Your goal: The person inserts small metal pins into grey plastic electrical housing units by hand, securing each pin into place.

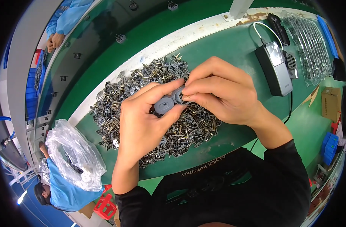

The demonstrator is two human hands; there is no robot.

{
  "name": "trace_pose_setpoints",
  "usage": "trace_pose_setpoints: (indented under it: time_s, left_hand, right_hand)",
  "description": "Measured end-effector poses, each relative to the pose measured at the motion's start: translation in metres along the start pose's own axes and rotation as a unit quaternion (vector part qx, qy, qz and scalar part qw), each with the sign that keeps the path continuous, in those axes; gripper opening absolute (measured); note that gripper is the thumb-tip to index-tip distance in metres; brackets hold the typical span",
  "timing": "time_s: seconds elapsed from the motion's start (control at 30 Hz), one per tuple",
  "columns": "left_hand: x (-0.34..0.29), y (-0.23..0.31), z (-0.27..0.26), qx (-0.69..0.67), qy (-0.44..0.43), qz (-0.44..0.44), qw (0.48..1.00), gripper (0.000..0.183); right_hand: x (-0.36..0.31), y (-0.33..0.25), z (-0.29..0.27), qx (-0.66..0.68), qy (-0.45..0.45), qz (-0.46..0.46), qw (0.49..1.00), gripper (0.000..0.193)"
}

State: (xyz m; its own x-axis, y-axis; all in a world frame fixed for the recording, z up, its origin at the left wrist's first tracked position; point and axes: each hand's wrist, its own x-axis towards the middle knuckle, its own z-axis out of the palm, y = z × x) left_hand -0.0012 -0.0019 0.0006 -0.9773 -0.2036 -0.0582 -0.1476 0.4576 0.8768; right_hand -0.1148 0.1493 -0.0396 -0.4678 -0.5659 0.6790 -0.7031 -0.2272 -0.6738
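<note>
Over a large pile of small black parts with brass-coloured pins [157,72], both my hands meet. My left hand [139,117] is closed, with thumb and fingers round a grey round plastic piece [164,105]. Right beside it, between my two hands, sits a second grey cup-shaped piece [177,97] with its hollow side showing. My right hand [227,90] is pinched at this cup's edge, thumb and fingertips together. A bit of brass colour shows at those fingertips, but what they grip is too small to make out.
On the green tabletop [233,49] at the right stand a grey-black box-shaped device with a white cable [273,70] and clear plastic trays [307,49]. A clear plastic bag [72,151] lies left. Beyond the white edge, a green belt [142,41] carries spaced small parts. Co-workers in blue are at the left.
</note>
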Motion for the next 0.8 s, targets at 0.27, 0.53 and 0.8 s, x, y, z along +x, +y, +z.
trace_pose_setpoints:
  time_s: [0.27, 0.53, 0.8]
  left_hand:
    - [-0.003, -0.004, 0.001, -0.090, 0.003, 0.009, 0.996, 0.036]
    - [0.074, -0.048, -0.085, 0.047, 0.138, -0.092, 0.985, 0.026]
    - [0.115, -0.151, -0.138, 0.027, 0.161, -0.215, 0.963, 0.023]
  right_hand:
    - [-0.003, 0.006, 0.005, -0.033, -0.008, -0.043, 0.999, 0.019]
    - [0.008, 0.053, -0.057, -0.220, -0.110, 0.093, 0.965, 0.021]
    - [0.001, 0.048, -0.048, -0.084, -0.277, 0.172, 0.942, 0.017]
